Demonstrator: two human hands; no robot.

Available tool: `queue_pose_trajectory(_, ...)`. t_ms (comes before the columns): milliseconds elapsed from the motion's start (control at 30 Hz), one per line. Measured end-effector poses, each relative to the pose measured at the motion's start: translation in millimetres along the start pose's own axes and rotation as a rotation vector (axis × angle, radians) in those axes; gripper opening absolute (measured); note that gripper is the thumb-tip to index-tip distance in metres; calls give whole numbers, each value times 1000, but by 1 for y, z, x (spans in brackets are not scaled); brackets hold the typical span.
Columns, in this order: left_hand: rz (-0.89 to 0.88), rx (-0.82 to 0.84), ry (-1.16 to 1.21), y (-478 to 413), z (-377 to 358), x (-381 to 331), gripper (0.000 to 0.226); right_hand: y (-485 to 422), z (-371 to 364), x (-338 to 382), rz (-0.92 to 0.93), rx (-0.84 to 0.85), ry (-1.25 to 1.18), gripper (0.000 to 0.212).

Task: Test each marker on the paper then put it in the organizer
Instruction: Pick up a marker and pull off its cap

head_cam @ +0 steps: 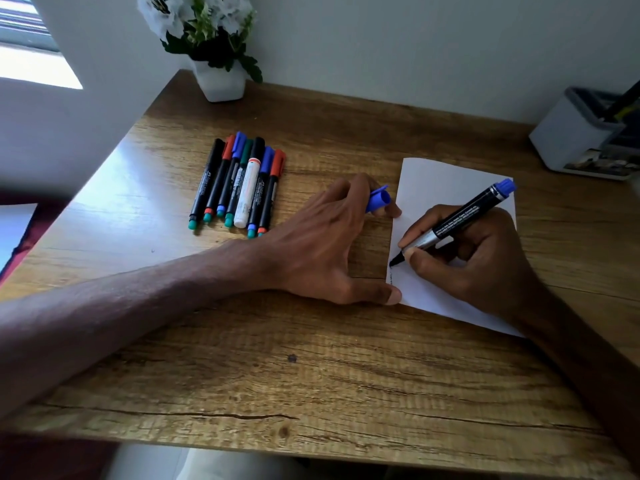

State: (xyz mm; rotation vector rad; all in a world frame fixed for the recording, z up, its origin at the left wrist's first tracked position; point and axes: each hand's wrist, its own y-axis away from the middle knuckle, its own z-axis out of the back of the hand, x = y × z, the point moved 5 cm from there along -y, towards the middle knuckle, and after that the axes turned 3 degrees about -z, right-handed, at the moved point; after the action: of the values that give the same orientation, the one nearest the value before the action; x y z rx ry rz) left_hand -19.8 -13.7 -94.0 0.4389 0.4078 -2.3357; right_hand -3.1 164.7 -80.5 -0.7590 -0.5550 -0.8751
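Observation:
My right hand [478, 258] grips an uncapped black marker with a blue end [460, 216]; its tip touches the left edge of the white paper [440, 181], where a short squiggly line shows. My left hand [325, 244] rests on the table, thumb and a fingertip pressing the paper's left edge, and it holds the blue cap [378, 199] between its fingers. Several capped markers [239, 185] lie side by side to the left. The white organizer [571, 136] stands at the back right with dark pens in it.
A white pot with white flowers [218, 64] stands at the back of the wooden table [277, 358], against the wall. The table's front edge runs along the bottom of the view. A window lies at the far left.

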Motion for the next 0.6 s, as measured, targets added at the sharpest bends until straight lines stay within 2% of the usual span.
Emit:
queue_pose_trajectory(433, 5, 9, 0, 2, 3, -3, 103, 0, 0, -3, -57, -42, 15, 9)
queue_pose_trajectory(600, 7, 7, -10, 2, 2, -2, 103, -1, 1, -2, -69, -56, 5, 15)
